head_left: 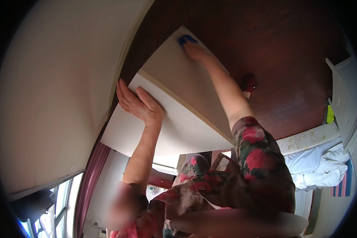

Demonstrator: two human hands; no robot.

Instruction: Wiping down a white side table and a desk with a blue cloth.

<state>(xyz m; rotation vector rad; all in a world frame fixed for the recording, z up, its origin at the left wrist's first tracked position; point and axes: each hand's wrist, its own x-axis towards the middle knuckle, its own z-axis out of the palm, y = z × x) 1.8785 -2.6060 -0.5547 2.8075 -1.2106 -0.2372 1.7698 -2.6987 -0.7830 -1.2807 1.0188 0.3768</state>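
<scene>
A white box-like cabinet (pixel 182 127) stands in front of me, its top nearest and a tall side panel (pixel 168 65) dropping away beyond a pale edge. My left hand (pixel 141 105) lies on the top near the left corner, fingers stretched out and holding nothing. Down at the far end of the side panel, my right hand (pixel 195 51) is closed over a blue cloth (pixel 185 39) pressed against the surface. Motion blurs the cloth and the fingertips a little.
A pale wall (pixel 59 87) rises close on the left, with a purple curtain (pixel 91 182) and window below it. Dark reddish floor (pixel 281 47) spreads right. My red shoe (pixel 248 83) is beside the cabinet. White bedding (pixel 317 162) and white drawers (pixel 347 99) stand at right.
</scene>
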